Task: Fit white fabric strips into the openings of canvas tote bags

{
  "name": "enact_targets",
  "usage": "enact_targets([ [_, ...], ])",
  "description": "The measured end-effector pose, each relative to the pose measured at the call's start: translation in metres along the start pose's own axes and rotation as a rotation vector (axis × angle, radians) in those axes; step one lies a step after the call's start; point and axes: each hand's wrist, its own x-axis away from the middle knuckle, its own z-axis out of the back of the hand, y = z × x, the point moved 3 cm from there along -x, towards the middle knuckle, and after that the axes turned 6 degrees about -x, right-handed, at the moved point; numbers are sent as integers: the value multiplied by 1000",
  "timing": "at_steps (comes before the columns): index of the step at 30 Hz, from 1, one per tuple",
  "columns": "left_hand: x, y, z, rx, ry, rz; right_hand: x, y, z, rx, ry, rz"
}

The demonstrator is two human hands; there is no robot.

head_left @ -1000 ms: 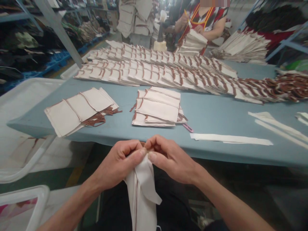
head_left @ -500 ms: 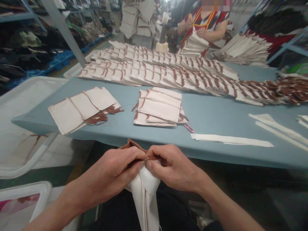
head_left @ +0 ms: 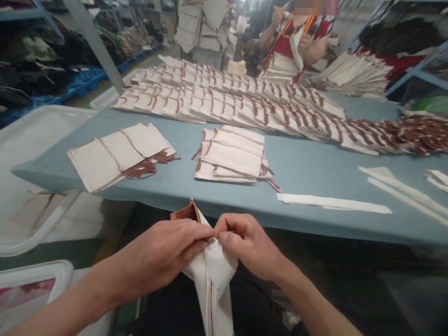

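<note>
A white cloth pouch (head_left: 219, 268) with brown trim and a brown lining hangs folded over my lap, in front of the table edge. My left hand (head_left: 175, 249) is closed on its upper edge, thumb below and fingers on top. The pouch's brown-lined opening (head_left: 187, 212) stands up beyond that hand. My right hand (head_left: 247, 240) is pinched shut against the same edge, its fingertips nearly meeting the left ones. What lies between the right fingertips is hidden; a fine dark thread end shows just above them.
On the blue-covered table (head_left: 315, 172) lie two small stacks of pouches, a left stack (head_left: 115, 151) and a middle stack (head_left: 233, 151), a purple thread snipper (head_left: 274, 185) and white strips (head_left: 332, 203). Long overlapping pouch rows (head_left: 217, 105) run behind. Across the table, a co-worker (head_left: 287, 42) handles cloth.
My right fingers have curled tighter and no longer hold the brown edge stretched out. The brown-lined opening now shows wider. The co-worker has lifted a piece of cloth.
</note>
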Motion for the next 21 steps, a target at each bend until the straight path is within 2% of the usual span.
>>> enact_targets([
  [2,-2,1,5,156,-78,152,4,-6,0,103,20,99],
  [5,-8,3,16,350,-252,321,12,-20,1,351,48,330],
  [9,-26,-1,26,580,-393,383,16,-34,-1,580,2,602],
  [14,-40,-5,19,694,-604,409,18,-41,2,699,-55,669],
  [16,-42,-3,16,625,-609,381,20,-41,6,739,-44,663],
  [21,-46,1,13,370,-448,202,19,-37,17,599,-14,536],
])
